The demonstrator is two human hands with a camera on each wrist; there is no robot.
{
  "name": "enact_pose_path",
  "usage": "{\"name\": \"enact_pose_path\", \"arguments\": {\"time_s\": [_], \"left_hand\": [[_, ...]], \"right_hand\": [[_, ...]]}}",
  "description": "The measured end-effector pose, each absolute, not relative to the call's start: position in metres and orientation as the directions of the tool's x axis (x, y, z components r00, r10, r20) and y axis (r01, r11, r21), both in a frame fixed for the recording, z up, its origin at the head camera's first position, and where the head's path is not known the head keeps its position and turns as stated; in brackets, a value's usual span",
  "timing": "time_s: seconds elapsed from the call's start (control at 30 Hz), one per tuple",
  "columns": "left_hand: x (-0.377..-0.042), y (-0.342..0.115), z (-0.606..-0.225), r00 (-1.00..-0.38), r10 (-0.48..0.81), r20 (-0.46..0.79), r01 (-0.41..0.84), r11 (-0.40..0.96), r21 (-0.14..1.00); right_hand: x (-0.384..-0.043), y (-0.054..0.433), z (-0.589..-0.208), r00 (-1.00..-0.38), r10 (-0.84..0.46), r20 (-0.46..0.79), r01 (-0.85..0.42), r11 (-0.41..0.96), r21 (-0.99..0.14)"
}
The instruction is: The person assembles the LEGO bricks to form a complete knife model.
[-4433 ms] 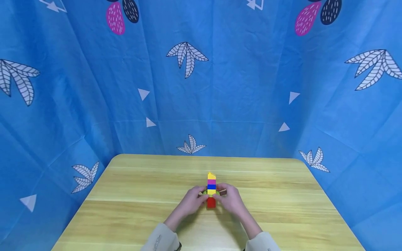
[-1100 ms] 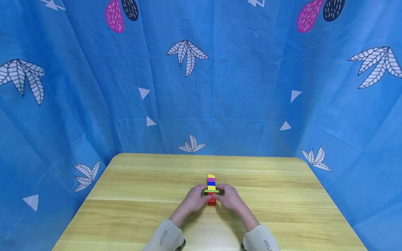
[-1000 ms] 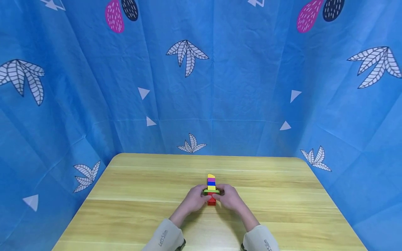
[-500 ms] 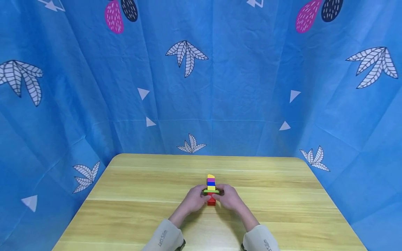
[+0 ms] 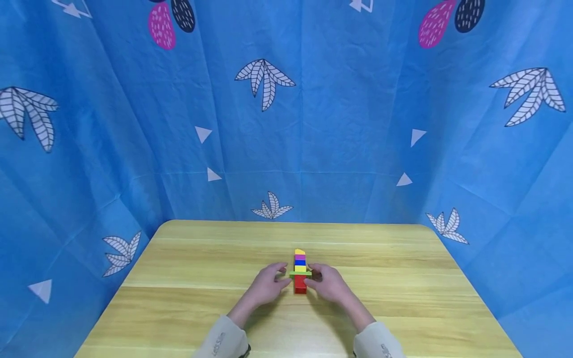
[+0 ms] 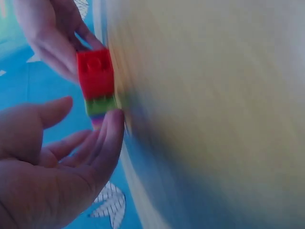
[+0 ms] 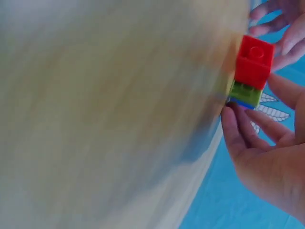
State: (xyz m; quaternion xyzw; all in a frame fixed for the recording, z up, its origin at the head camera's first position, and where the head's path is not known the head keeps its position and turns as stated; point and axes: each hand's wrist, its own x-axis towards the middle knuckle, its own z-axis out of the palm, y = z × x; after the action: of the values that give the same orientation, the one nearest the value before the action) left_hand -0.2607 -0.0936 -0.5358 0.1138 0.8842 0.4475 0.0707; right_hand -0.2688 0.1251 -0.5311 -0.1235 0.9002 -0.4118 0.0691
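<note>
A toy of stacked toy bricks lies lengthwise on the wooden table (image 5: 215,278). Its red brick (image 5: 300,282) is nearest me, its hollow underside facing the wrist cameras. A green plate (image 5: 293,274) crosses behind it, followed by yellow, blue and purple bricks (image 5: 300,257) and a sloped yellow tip. My left hand (image 5: 266,284) is just left of the toy, thumb and fingers spread apart with a gap to the bricks. My right hand (image 5: 330,283) holds the toy lightly from the right, thumb (image 7: 283,88) at the red brick and fingertips by the blue one.
A blue patterned curtain (image 5: 344,124) hangs behind the table and along both sides. The table's far edge (image 5: 250,222) runs along the curtain's foot.
The toy was tipped up between both hands at first, then lowered flatter. Just now my left hand has let go and drawn back left; my right hand stays at the toy.
</note>
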Motion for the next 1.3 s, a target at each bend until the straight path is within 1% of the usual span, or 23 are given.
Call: {"name": "enact_pose_path", "arguments": {"time_s": [0.13,0.23,0.33,0.43,0.6,0.7,0.77,0.87,0.97,1.03,1.1,1.2,1.3], "left_hand": [[-0.256,-0.130,-0.534,-0.957,0.289,0.038,0.210,0.591,0.779],[-0.251,-0.163,-0.536,-0.955,0.286,0.076,0.248,0.631,0.735],[-0.247,-0.199,-0.535,-0.959,0.263,0.105,0.271,0.743,0.612],[-0.246,-0.239,-0.529,-0.960,0.244,0.136,0.280,0.852,0.442],[-0.252,-0.299,-0.505,-0.940,0.274,0.202,0.313,0.929,0.196],[-0.256,-0.321,-0.484,-0.926,0.304,0.223,0.320,0.946,0.041],[-0.259,-0.331,-0.469,-0.917,0.318,0.240,0.315,0.948,-0.054],[-0.264,-0.339,-0.453,-0.881,0.355,0.312,0.310,0.933,-0.185],[-0.270,-0.339,-0.445,-0.824,0.395,0.406,0.295,0.911,-0.287],[-0.273,-0.336,-0.444,-0.789,0.414,0.454,0.290,0.902,-0.319],[-0.274,-0.332,-0.447,-0.765,0.429,0.480,0.298,0.897,-0.326],[-0.274,-0.328,-0.453,-0.749,0.446,0.490,0.324,0.892,-0.315],[-0.273,-0.327,-0.461,-0.743,0.460,0.486,0.338,0.885,-0.321]], "right_hand": [[-0.268,0.141,-0.527,-0.954,-0.301,-0.005,-0.203,0.655,-0.728],[-0.267,0.159,-0.524,-0.944,-0.331,0.010,-0.258,0.714,-0.651],[-0.265,0.183,-0.519,-0.933,-0.360,0.000,-0.301,0.782,-0.546],[-0.267,0.210,-0.509,-0.928,-0.373,-0.024,-0.326,0.840,-0.434],[-0.274,0.254,-0.486,-0.935,-0.354,0.002,-0.343,0.905,-0.250],[-0.279,0.273,-0.472,-0.931,-0.357,0.080,-0.364,0.923,-0.121],[-0.283,0.282,-0.464,-0.917,-0.367,0.158,-0.376,0.926,-0.027],[-0.289,0.290,-0.454,-0.870,-0.405,0.281,-0.380,0.914,0.140],[-0.294,0.294,-0.448,-0.819,-0.442,0.366,-0.366,0.893,0.262],[-0.297,0.294,-0.447,-0.785,-0.470,0.405,-0.363,0.877,0.314],[-0.299,0.293,-0.447,-0.748,-0.495,0.442,-0.375,0.865,0.333],[-0.302,0.291,-0.449,-0.695,-0.533,0.482,-0.404,0.844,0.351],[-0.304,0.289,-0.454,-0.658,-0.561,0.502,-0.432,0.828,0.358]]}}
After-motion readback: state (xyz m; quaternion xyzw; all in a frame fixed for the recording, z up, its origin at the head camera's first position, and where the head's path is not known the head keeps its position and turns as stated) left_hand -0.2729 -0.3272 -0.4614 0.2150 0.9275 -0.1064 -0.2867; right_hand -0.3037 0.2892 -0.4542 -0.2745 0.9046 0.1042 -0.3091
